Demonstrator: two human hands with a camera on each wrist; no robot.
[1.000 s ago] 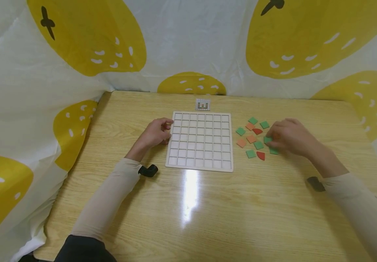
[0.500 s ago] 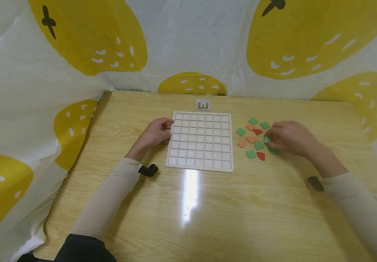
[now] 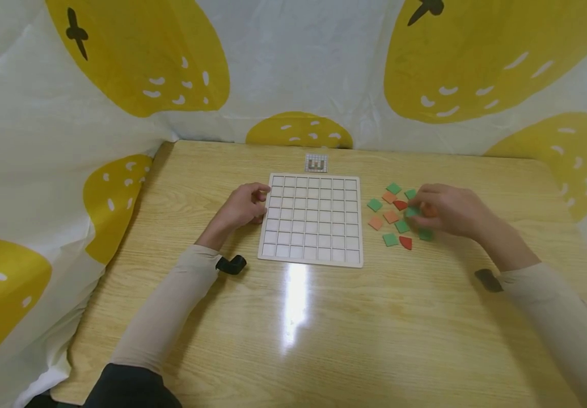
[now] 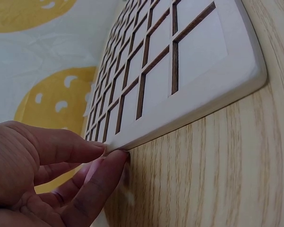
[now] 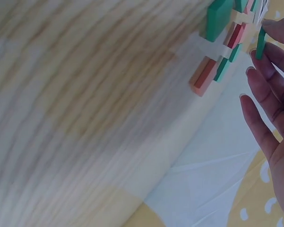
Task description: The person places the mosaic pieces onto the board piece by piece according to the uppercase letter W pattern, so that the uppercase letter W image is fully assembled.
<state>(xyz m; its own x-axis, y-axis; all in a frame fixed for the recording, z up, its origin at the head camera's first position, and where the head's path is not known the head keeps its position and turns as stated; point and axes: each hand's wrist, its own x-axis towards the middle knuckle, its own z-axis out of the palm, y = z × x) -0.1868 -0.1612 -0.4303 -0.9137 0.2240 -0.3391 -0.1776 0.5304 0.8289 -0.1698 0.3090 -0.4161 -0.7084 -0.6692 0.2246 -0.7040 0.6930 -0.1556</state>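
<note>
A white square grid board (image 3: 311,220) lies flat on the table. My left hand (image 3: 245,205) is at its left side; in the left wrist view the thumb and a finger pinch the rim (image 4: 189,116). My right hand (image 3: 451,209), over the pieces to the right of the board, pinches a thin green tile (image 5: 261,43) on edge between thumb and fingers, while its other fingers stay spread. Beneath and beside it lie loose flat pieces: green squares such as one tile (image 3: 390,239), orange squares (image 3: 391,217) and red quarter-round pieces (image 3: 405,243).
A small card (image 3: 316,163) with a brown pattern on a grid lies behind the board. White cloth with yellow printed shapes (image 3: 298,130) hangs along the back and left edges of the wooden table (image 3: 375,328). Black wrist mounts (image 3: 231,266) jut from both sleeves.
My right hand has shifted slightly left and away from me, with a green tile between its fingers. The left hand stays at the board's edge.
</note>
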